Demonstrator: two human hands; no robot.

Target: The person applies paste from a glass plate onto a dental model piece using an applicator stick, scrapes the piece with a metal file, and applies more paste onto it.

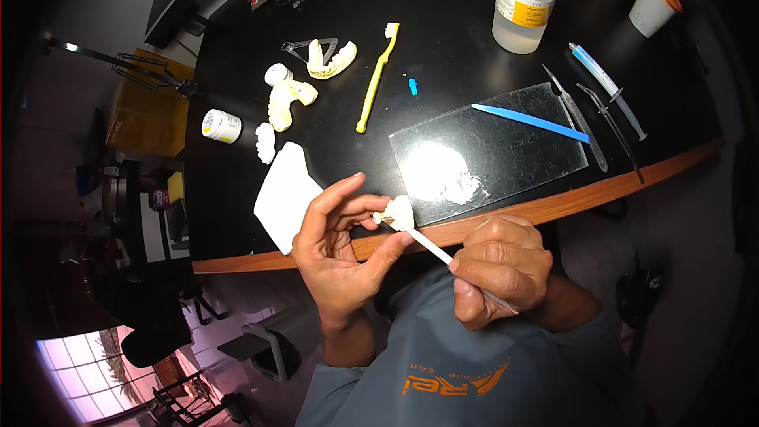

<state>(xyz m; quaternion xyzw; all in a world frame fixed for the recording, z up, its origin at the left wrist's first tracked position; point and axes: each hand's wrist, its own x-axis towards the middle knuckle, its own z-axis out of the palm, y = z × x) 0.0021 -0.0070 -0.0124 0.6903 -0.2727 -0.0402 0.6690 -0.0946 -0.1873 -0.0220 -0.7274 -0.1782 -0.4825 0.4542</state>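
Note:
Near the table's front edge, my left hand [344, 249] holds a small whitish piece [400, 213] between thumb and fingers. A slim white stick [428, 245] is gripped in my right hand [500, 271], and its far end touches the piece. Just beyond lies a glass plate [506, 146] with a smear of white paste [461, 187] near its front left part and a blue spatula [531, 122] across its right side. To the left of my left hand lies a white sheet [286, 199].
Dental casts [332, 61], a white jar [221, 126] and a yellow toothbrush [378, 79] lie at the back left. A bottle [524, 4] stands behind the plate. Metal tools [579, 119] and a syringe [605, 83] lie right of it. A cup [654, 5] stands back right.

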